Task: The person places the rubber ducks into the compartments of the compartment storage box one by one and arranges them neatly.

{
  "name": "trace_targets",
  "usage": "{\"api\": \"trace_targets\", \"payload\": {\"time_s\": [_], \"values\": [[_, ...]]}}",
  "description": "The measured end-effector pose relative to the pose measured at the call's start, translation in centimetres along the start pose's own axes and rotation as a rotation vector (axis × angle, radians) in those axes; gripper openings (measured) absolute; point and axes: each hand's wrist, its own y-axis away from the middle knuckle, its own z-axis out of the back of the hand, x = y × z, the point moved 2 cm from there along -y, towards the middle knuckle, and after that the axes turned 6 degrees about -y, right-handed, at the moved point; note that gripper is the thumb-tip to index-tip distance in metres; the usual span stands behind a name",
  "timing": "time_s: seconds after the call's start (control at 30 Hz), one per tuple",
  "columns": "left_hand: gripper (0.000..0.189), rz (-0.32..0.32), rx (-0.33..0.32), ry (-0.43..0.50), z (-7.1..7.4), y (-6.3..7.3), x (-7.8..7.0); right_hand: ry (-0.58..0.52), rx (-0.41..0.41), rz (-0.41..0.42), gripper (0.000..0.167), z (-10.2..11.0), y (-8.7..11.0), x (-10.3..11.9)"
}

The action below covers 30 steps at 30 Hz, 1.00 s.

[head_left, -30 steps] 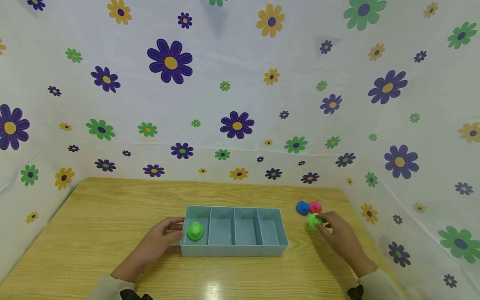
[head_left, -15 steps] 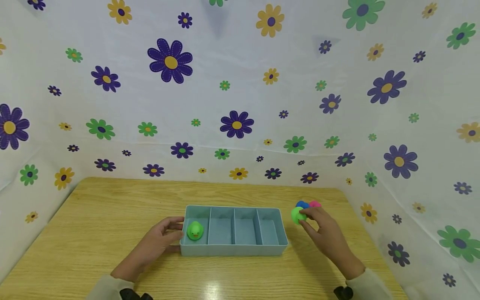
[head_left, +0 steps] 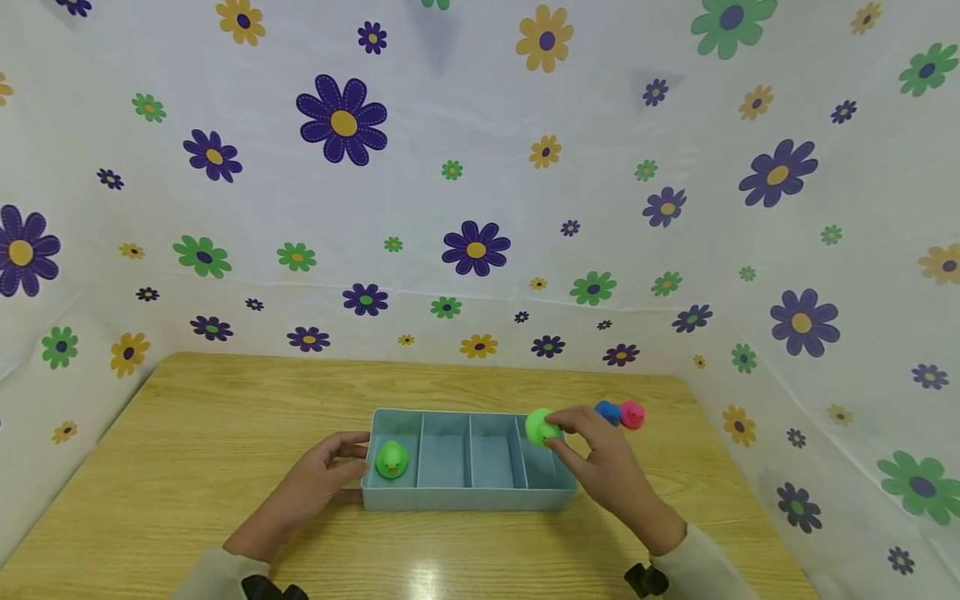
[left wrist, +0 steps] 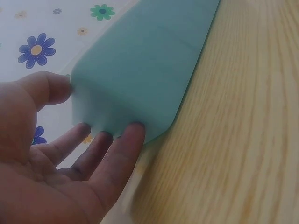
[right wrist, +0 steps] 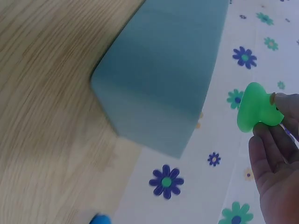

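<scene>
A pale blue tray [head_left: 468, 500] with a row of compartments stands on the table. In its leftmost compartment sits a green rubber duck [head_left: 392, 461]. My left hand [head_left: 322, 475] touches the tray's left end, thumb toward the front and fingers behind, as the left wrist view shows. A second green rubber duck [head_left: 542, 427] is pinched between the thumb and fingertips of my right hand [head_left: 600, 458], raised above the rightmost compartment. The right wrist view shows this green duck [right wrist: 257, 108] tilted and apart from the tray [right wrist: 154, 70].
Blue [head_left: 608, 412] and pink [head_left: 632, 414] rubber ducks sit side by side on the table, behind and right of my right hand. A flower-patterned white sheet [head_left: 420, 192] hangs along the table's back and right side. Wooden tabletop [head_left: 225, 408] extends left of the tray.
My right hand has lifted the green duck from beside the blue and pink ducks and carried it left over the tray's right end. The left hand has stayed in place.
</scene>
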Motion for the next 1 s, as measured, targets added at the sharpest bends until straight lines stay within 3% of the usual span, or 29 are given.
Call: {"api": "trace_targets", "payload": {"time_s": [0.5, 1.0], "values": [[0.055, 0.008, -0.018, -0.010, -0.1, 0.1, -0.2, -0.183, 0.152, -0.035, 0.028, -5.5, -3.5, 3.7], [0.056, 0.002, 0.004, 0.012, -0.1, 0.2, -0.2, -0.143, 0.358, -0.100, 0.027, -10.3, -5.2, 4.2]]}}
